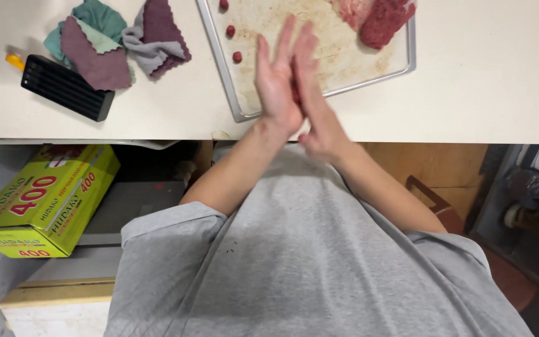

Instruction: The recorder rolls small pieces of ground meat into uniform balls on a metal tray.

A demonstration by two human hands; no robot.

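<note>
Three small red meatballs on tray

A pale counter is carrying a metal tray, a heap of teal, mauve and grey cloths, and a black ribbed block with a yellow-tipped tool lying just beside its upper left end.
</note>
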